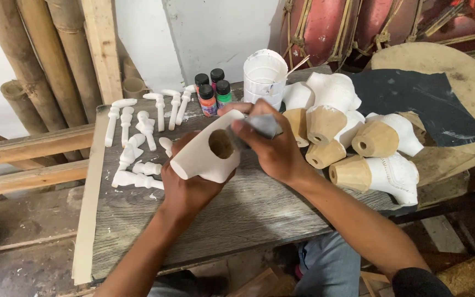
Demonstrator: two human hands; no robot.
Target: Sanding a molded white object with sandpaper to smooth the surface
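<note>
At the back of a grey plank table (pixel 232 214), we see a white plastic cup (pixel 265 74) smeared with white paint and holding a thin stick, beside four small black-capped paint bottles (pixel 211 89) filled with orange, green and darker colours. Over the table's middle, our left hand (pixel 189 184) wraps its fingers around a white-primed carved wooden piece (pixel 204 154), rounded and smooth, with a bare round hole facing us. Our right hand (pixel 273 146) pinches a folded scrap of grey sandpaper (pixel 260 126) against the piece's upper edge, just beside the hole. To the right lies a heap of similar carvings (pixel 358 137), white-coated bodies with raw tan, cone-shaped ends. On the left, small white turned pegs (pixel 138 137) lie scattered, near one another. A dark sandpaper sheet (pixel 419 104) rests on a round wooden board behind the heap. Bamboo poles (pixel 39 60) lean on the pale wall, and red drums (pixel 347 25) stand at the rear.
</note>
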